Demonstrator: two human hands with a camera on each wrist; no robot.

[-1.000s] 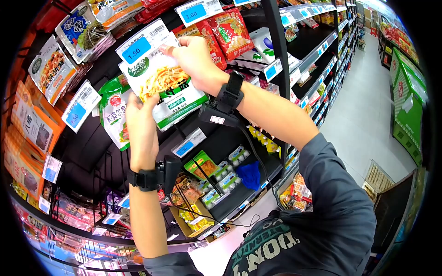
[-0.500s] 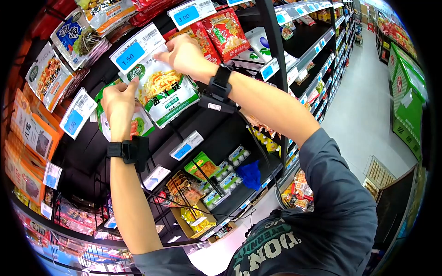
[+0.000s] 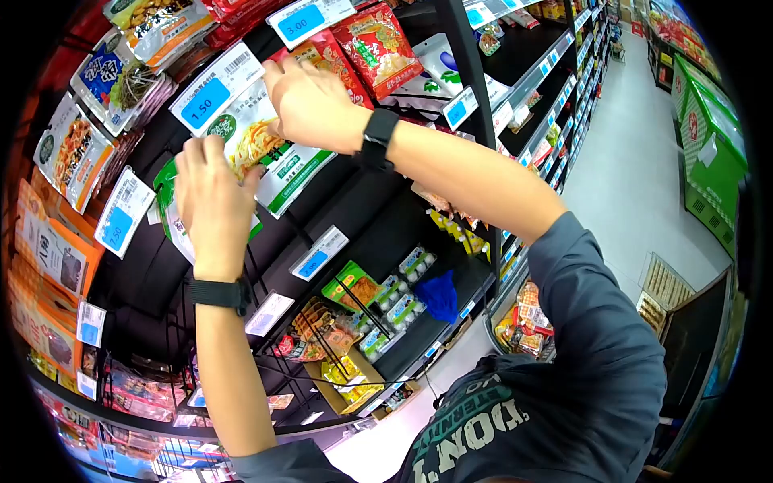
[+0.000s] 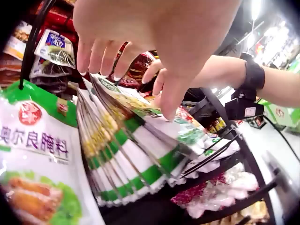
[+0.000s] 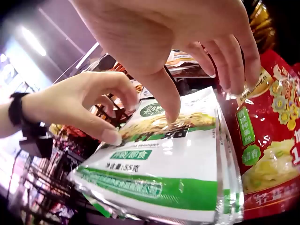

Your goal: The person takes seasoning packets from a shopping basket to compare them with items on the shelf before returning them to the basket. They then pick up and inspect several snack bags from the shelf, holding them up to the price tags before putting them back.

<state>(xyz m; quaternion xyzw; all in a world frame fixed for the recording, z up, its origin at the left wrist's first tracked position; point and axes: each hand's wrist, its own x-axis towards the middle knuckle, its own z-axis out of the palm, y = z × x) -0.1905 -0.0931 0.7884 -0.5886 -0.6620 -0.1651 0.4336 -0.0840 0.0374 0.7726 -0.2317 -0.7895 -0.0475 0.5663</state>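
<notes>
Several white-and-green snack packets (image 3: 299, 175) hang in a stack behind a 1.50 price tag (image 3: 208, 97); the front one pictures pale noodle-like strands. Their edges fan out at the left in the left wrist view. My left hand (image 3: 211, 205) holds the stack's upper left side, thumb on the front and fingertips along the fanned edges. At the upper right is my right hand (image 3: 318, 105): its thumb (image 5: 171, 101) touches the front packet's face, while the other fingers reach past the right edge, close to a red packet (image 5: 274, 164). Left of the stack hangs a green-and-white marinade packet (image 4: 44, 150).
More packets (image 3: 76, 153) hang on hooks at the left. Below are shelf price tags (image 3: 320, 253), boxed eggs (image 3: 394, 298) and a blue cloth (image 3: 438, 296). A black shelf post (image 3: 475, 80) stands at the right, beside an aisle (image 3: 624, 177) with a green chest (image 3: 708, 153).
My left hand has gone from the packet's lower left up and round to its upper left side. My right hand has shifted from the top corner onto the right side. The head view has shifted slightly.
</notes>
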